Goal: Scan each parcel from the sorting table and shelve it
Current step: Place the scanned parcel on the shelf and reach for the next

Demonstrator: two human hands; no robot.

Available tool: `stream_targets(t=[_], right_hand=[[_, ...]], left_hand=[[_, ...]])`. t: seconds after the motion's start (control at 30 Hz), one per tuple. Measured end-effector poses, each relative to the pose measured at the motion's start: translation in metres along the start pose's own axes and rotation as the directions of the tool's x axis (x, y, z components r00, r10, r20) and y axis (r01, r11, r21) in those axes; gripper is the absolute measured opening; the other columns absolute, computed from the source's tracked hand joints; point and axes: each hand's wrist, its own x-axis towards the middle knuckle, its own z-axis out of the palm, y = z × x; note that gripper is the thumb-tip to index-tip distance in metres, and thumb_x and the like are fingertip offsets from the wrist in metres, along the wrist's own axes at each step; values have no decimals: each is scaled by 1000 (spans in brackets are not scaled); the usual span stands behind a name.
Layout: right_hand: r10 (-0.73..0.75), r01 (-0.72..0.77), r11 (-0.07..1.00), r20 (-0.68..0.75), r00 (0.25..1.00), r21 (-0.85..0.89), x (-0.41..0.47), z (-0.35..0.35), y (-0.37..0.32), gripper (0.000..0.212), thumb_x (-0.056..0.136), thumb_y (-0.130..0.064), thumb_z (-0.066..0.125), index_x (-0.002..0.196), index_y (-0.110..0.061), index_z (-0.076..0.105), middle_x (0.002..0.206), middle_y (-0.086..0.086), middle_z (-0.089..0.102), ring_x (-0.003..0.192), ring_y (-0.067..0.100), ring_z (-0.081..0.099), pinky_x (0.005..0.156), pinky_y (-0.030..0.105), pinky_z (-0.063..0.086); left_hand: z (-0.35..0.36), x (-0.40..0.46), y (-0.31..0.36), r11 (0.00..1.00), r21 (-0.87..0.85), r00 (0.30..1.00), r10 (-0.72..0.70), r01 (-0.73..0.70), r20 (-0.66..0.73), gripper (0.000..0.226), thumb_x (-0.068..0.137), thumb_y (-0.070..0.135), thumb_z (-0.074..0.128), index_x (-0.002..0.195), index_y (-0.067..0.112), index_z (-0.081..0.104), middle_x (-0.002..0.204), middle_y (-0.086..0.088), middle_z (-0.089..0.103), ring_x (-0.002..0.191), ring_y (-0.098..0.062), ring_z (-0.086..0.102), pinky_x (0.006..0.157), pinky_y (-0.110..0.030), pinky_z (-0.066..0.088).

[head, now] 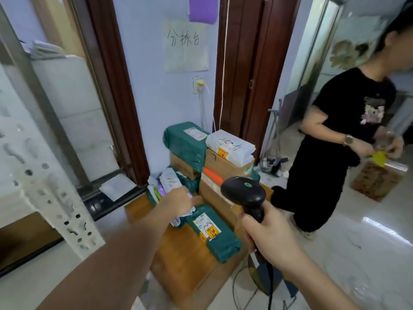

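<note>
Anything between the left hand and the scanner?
Head view: between the left hand and the scanner sits a stack of cardboard boxes, one with an orange label.

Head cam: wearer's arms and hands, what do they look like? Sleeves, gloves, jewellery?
Both forearms are bare to the frame edge, with no sleeves in view. The left hand and right hand are bare too: no gloves, and no watch, ring or strap visible. The view is slightly motion-blurred, so fine marks cannot be told.

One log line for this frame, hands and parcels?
left hand: reaching to white parcel | right hand: grips scanner | green parcel: on table
</note>
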Motion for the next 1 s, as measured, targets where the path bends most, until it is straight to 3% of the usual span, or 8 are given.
stream_targets(t=[0.2, 0.37, 0.5, 0.6, 0.67, 0.77, 0.83, 1.0], right_hand=[[41, -37, 999, 123, 992, -30, 93, 22, 15, 9, 90, -15, 57, 90, -8, 52, 58, 10, 55, 44, 15, 55, 50, 32, 48], [88, -86, 996, 174, 981, -23, 156, 43, 26, 8, 89, -20, 60, 87, -17, 54, 61, 8, 55, 51, 15, 56, 60, 44, 53], [141, -136, 990, 216, 966, -38, 197, 57, 40, 11, 87, -21, 61, 86, -13, 54, 59, 9, 52, 52, 19, 54, 60, 47, 53], [177, -177, 984, 264, 948, -25, 224, 64, 53, 9, 90, -16, 61, 88, -10, 55, 57, 10, 52, 44, 14, 54, 51, 30, 52], [176, -180, 984, 291, 940, -15, 238, 67, 58, 7, 92, -14, 60, 88, -10, 55, 55, 10, 52, 43, 14, 55, 50, 26, 52], [172, -179, 984, 325, 930, -9, 253, 68, 60, 10, 94, -11, 59, 85, -11, 55, 53, 9, 52, 41, 14, 53, 48, 22, 51], [174, -184, 983, 336, 926, -3, 261, 67, 61, 11, 94, -11, 58, 84, -13, 55, 53, 9, 53, 42, 15, 53, 49, 22, 51], [199, -209, 978, 361, 911, -13, 269, 64, 70, 12, 94, -13, 58, 83, -11, 55, 52, 6, 55, 43, 14, 56, 51, 22, 53]], left_hand=[[37, 101, -56, 975, -137, 985, -172, 174, 31, 91, 66, 89, 46, 119, 17, 66, 102, -4, 72, 89, -22, 71, 81, -39, 59], [64, 171, -88, 919, -217, 943, -331, 328, 20, 112, 74, 91, 51, 144, 4, 47, 141, -16, 57, 118, -34, 63, 86, -39, 54], [119, 238, -131, 823, -316, 874, -482, 473, 53, 137, 45, 102, 47, 135, -2, 58, 122, -20, 70, 101, -34, 71, 76, -36, 56], [122, 238, -121, 756, -381, 839, -530, 532, 121, 85, 69, 84, 67, 99, 4, 64, 81, -12, 66, 74, -25, 67, 58, -30, 45], [122, 237, -114, 726, -422, 829, -545, 543, 129, 59, 82, 65, 74, 94, 10, 59, 78, -7, 59, 77, -22, 63, 59, -31, 43], [145, 253, -130, 661, -463, 786, -600, 591, 146, 75, 70, 73, 76, 112, 13, 61, 106, -9, 65, 102, -28, 66, 84, -37, 56], [177, 276, -156, 627, -484, 756, -643, 610, 120, 94, 49, 85, 71, 114, 18, 62, 111, -7, 66, 102, -27, 67, 89, -44, 59], [186, 283, -162, 600, -526, 737, -672, 604, 80, 66, 70, 62, 84, 113, 18, 62, 114, -9, 65, 98, -27, 66, 87, -46, 59]])
